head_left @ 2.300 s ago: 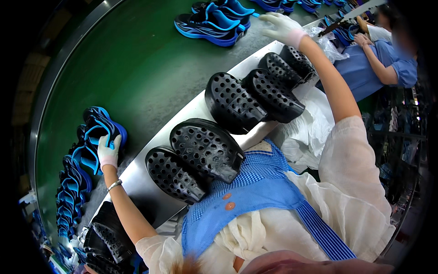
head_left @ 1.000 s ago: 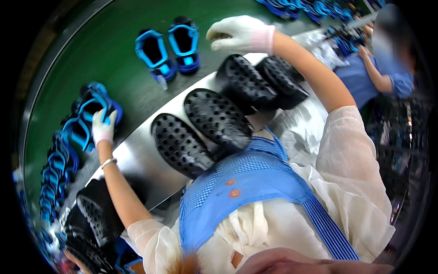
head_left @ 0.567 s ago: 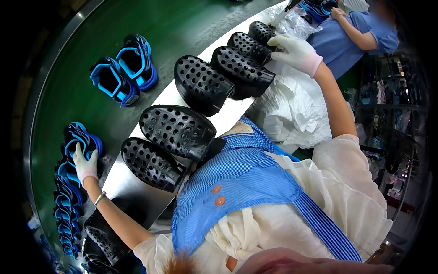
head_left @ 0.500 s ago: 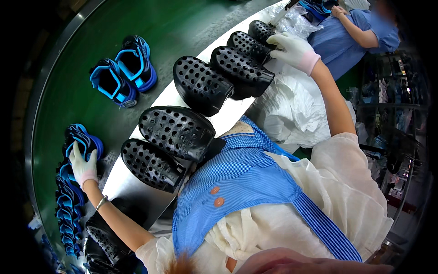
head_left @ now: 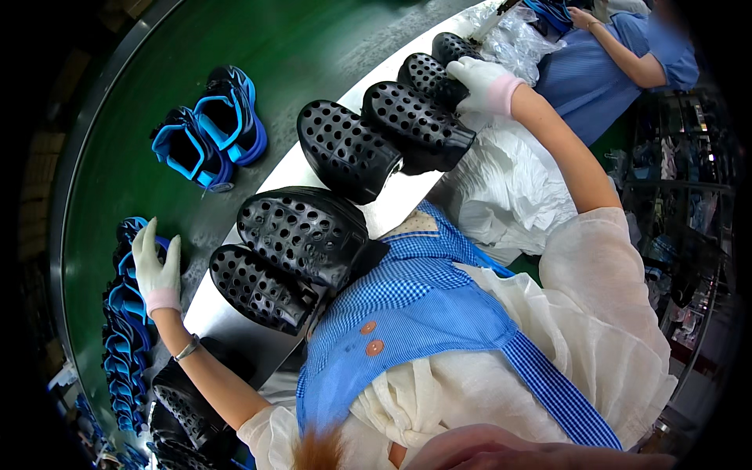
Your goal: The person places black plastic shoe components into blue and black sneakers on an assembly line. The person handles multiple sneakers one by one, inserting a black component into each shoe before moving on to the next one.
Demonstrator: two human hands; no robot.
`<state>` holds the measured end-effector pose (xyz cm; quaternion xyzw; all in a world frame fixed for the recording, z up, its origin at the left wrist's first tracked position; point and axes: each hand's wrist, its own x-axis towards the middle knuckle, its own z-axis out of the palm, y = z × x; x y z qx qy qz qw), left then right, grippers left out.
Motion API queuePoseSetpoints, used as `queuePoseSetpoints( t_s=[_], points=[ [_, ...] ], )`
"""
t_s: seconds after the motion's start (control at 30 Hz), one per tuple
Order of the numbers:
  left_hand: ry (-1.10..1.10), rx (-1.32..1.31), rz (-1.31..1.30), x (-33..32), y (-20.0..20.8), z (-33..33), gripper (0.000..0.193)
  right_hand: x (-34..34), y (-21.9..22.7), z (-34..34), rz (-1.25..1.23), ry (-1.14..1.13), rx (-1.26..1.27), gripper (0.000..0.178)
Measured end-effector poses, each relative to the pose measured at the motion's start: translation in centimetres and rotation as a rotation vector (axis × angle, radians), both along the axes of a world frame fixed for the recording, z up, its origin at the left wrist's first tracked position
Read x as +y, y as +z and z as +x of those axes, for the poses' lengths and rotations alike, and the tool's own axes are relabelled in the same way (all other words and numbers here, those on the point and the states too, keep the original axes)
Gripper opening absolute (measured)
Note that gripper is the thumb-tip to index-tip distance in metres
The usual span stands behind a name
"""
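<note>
My left hand (head_left: 159, 270), in a pale glove, is raised with fingers apart beside a row of blue and black shoes (head_left: 129, 313); nothing shows in its grasp. At the far end of a shiny metal shelf (head_left: 207, 309), my gloved right hand (head_left: 484, 84) has its fingers curled against a black perforated shoe-shaped form (head_left: 427, 74). One more small form (head_left: 453, 48) stands just beyond it. Closer along the shelf are two larger forms, one (head_left: 345, 145) beside another (head_left: 415, 121). A further pair, a big form (head_left: 301, 231) and a smaller one (head_left: 254, 282), sits near my apron.
A pair of blue and black shoes (head_left: 207, 129) stands on the green belt (head_left: 305, 47). White crumpled sheeting (head_left: 513, 184) and clear plastic (head_left: 521, 43) lie at right. More black forms (head_left: 184, 403) are low at left. A co-worker in blue (head_left: 599, 74) is at far right.
My left hand has lifted off the row of shoes and moved slightly right. My right hand has come down and left onto the small perforated form. The shoe pair has shifted slightly left.
</note>
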<state>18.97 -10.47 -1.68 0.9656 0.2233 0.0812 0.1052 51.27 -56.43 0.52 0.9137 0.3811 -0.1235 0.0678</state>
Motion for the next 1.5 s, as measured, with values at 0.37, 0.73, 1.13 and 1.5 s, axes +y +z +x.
queuePoseSetpoints(
  t_s=[0.37, 0.73, 1.13, 1.5],
  points=[
    [0.016, -0.186, -0.297, -1.8, 1.0, 1.6, 0.042, 2.8, 7.9, -1.3, 0.279, 0.111, -0.148, 0.051],
    [-0.142, -0.816, -2.005, -8.1, 6.1, 4.8, 0.044, 23.6, 9.4, -13.2, 0.717, 0.653, 0.423, 0.049],
    [0.381, -1.247, -1.751, -4.5, 0.0, 3.7, 0.034, 31.6, 3.9, -16.9, 0.397, 0.511, 0.461, 0.043],
    [-0.042, -0.433, -0.423, -2.6, -6.6, 4.8, 0.033, 33.8, 3.2, -10.0, 0.152, 0.589, 0.156, 0.042]
  ],
)
